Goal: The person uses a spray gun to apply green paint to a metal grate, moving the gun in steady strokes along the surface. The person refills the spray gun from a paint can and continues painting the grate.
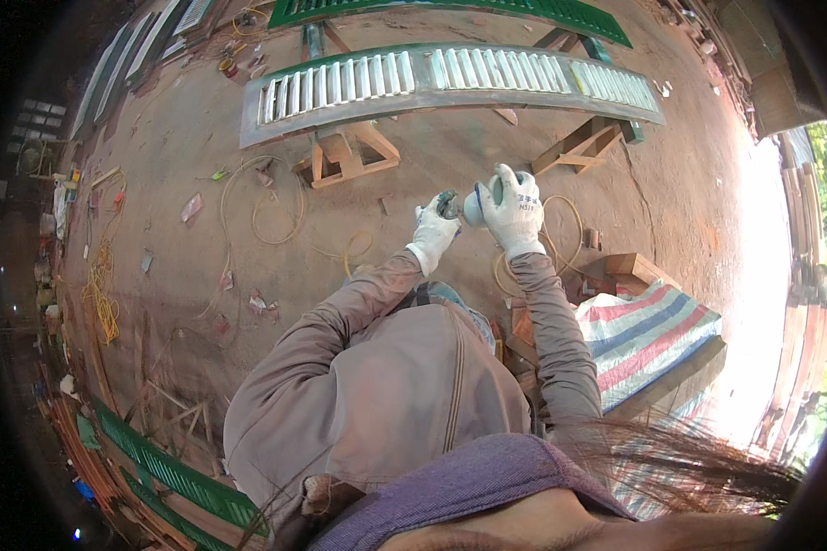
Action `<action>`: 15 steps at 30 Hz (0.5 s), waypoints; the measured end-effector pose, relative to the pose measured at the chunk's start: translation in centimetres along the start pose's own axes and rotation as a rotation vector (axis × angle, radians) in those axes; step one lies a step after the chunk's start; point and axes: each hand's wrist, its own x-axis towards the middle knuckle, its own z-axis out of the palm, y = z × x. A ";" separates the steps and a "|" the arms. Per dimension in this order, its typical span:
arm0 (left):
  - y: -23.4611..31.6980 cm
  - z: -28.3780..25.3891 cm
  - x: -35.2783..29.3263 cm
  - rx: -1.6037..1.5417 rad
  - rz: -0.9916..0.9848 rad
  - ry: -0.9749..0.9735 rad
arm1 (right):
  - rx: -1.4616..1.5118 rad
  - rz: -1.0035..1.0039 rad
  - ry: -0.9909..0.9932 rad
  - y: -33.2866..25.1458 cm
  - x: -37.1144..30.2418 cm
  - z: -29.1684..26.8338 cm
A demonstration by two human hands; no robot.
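Observation:
In front of my body, my two white-gloved hands are close together at chest level. My right hand (515, 213) is closed around a pale grey, cup-shaped piece (473, 208) with a rounded end turned left. My left hand (431, 231) is closed on a small dark, greenish piece (447, 204) that meets or nearly touches the cup; I cannot tell if they are joined. The fingers partly hide both pieces. Beyond my hands lies a long louvered shutter panel (423, 78) with whitish slats and a worn grey frame, raised on wooden trestles (356, 156).
A green louvered panel (560, 14) lies behind the pale one. Yellowish hose (565, 239) coils on the dirt floor near my right forearm. A striped tarp (648, 335) covers things at my right. More green panels (175, 459) are at lower left, with yellow cord (104, 298) further up.

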 end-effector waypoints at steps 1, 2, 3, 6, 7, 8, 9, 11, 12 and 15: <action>0.9 -0.3 -0.6 0.033 0.003 0.031 | 0.017 0.044 0.046 -0.4 -0.2 0.2; 1.9 -0.6 -1.0 0.015 0.007 -0.003 | 0.027 0.033 0.094 -0.7 -0.5 0.1; 2.7 -1.2 -1.3 -0.003 0.010 -0.036 | 0.036 0.021 0.142 -1.1 -0.9 0.0; 2.3 -2.7 -0.9 0.050 0.105 -0.094 | 0.077 -0.089 0.190 -1.3 -1.5 -0.6; 1.9 -3.2 -0.7 0.089 0.148 -0.117 | 0.084 -0.134 0.182 -1.2 -1.7 -1.2; 2.9 -3.8 -1.1 0.041 0.086 -0.226 | 0.092 -0.174 0.171 -1.0 -1.8 -1.6; 4.1 -4.6 -1.4 -0.008 0.024 -0.334 | 0.119 -0.284 0.120 -0.8 -1.9 -2.2; 4.3 -6.1 -1.5 -0.140 -0.030 -0.509 | 0.178 -0.518 0.022 -0.8 -1.7 -4.1; 3.2 -6.8 -1.1 -0.221 -0.027 -0.580 | 0.207 -0.672 -0.111 -0.8 -1.5 -4.8; 2.0 -8.1 -0.8 -0.226 0.004 -0.807 | 0.240 -1.080 -0.447 -1.8 -1.3 -7.3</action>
